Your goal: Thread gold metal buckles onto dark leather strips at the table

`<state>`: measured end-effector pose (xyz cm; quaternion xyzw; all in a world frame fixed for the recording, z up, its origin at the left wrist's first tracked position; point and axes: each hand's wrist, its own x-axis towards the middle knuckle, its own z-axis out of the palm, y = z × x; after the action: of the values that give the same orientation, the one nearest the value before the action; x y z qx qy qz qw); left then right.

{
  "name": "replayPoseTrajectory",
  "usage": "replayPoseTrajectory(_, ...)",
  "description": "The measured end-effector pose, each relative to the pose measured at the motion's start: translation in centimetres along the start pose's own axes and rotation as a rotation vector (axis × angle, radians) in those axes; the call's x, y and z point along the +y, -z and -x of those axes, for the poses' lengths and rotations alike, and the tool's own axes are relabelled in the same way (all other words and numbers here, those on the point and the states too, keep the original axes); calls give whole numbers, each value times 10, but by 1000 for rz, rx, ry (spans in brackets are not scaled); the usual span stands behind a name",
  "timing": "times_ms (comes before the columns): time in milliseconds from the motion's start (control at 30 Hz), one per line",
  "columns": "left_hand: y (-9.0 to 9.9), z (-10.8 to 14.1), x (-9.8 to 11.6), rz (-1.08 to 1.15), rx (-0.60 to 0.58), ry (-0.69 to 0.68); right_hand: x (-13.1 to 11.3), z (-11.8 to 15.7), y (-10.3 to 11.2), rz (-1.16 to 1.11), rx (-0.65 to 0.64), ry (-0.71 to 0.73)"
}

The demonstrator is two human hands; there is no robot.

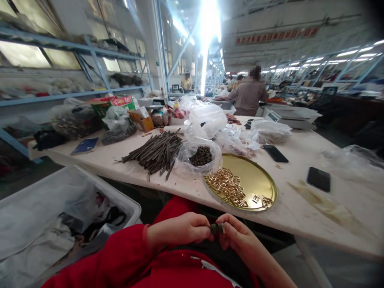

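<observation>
Over my lap, just off the table's front edge, my left hand (192,227) pinches one end of a short dark olive strap (216,229). My right hand (237,234) grips the other end, its fingers closed. A small pale or gold edge shows by the right fingertips, too small to make out. Beyond the hands, a round gold tray (261,182) carries a heap of gold metal buckles (226,186), with several more lying apart at its front right. Left of the tray, an open plastic bag (183,160) holds small dark pieces (201,156).
A pile of dark strips (153,152) lies left of the bag. Two black phones (275,153) and clear plastic bags (270,131) are on the table's right. A white bin (132,208) with fabric stands at my left. A person (247,98) works beyond the table.
</observation>
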<state>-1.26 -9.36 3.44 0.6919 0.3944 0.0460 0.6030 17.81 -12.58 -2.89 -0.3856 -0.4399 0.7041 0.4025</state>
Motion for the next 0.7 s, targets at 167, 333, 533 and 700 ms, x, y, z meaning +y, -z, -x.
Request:
replayPoseTrajectory(167, -5, -8, -3, -54, 17, 48, -3, -2, -6, 75, 17, 90)
replayPoseTrajectory(333, 7, -16, -9, -55, 103, 46, -8, -21, -5, 119, 0, 87)
replayPoseTrajectory(533, 30, -39, -21, 91, 150, 171, -7, -49, 4, 198, 6, 92)
replayPoseTrajectory(700, 42, -60, -41, 164, 84, 166, -10, -69, 9, 500, -19, 91)
